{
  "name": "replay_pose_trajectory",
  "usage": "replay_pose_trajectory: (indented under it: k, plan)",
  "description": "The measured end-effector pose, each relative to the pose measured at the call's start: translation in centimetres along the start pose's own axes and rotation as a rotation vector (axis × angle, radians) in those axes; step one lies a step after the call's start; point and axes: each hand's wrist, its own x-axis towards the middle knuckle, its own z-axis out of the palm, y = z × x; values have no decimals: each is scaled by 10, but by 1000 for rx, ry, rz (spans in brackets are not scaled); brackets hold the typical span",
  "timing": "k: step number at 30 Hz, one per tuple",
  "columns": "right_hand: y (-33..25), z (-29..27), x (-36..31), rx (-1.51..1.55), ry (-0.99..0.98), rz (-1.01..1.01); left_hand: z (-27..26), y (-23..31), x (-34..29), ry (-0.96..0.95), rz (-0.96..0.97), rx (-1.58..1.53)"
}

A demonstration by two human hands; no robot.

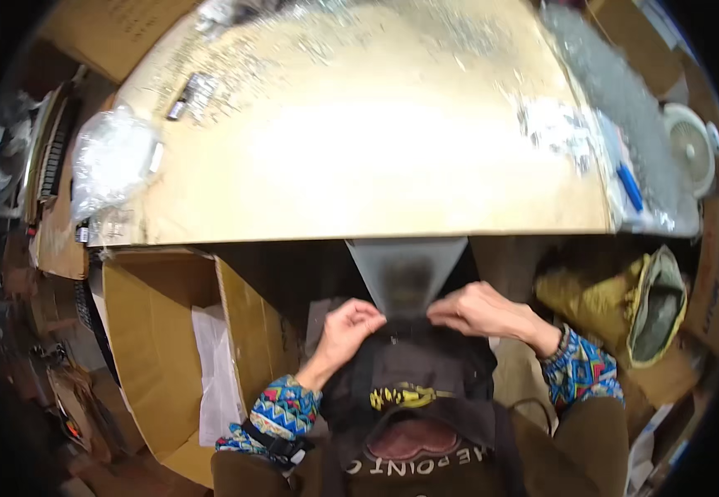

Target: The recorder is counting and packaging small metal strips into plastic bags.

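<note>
A frosted, translucent plastic bag (pixel 407 267) stretches from under the table's front edge toward my body, narrowing as it comes nearer. Something dark shows through its middle, too blurred to name. My left hand (pixel 349 330) pinches its near left corner between thumb and fingers. At the near right corner, my right hand (pixel 482 310) is closed on the same bag, its fingers bent and pressed together. Both hands are just in front of the table edge, above my lap.
The cardboard-covered table (pixel 359 190) bears scattered small metallic bits, a bubble-wrapped bundle (pixel 117 161) and a blue pen-like item (pixel 629 186). Below stand an open cardboard box (pixel 156 348) at left and a yellow sack (pixel 595 294) at right. A white fan (pixel 692 149) is far right.
</note>
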Motion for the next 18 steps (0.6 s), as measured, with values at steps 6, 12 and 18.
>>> replay_pose_trajectory:
  k: [6,12,18]
  plan:
    - [-59,-109,80,181,261,-212,-5,17,8,-33,-66,-556]
    - [-59,-169,276,-825,860,-533,1,25,11,-68,-168,-566]
    - [-33,-206,274,-735,676,-41,-3,13,13,-46,-236,-598]
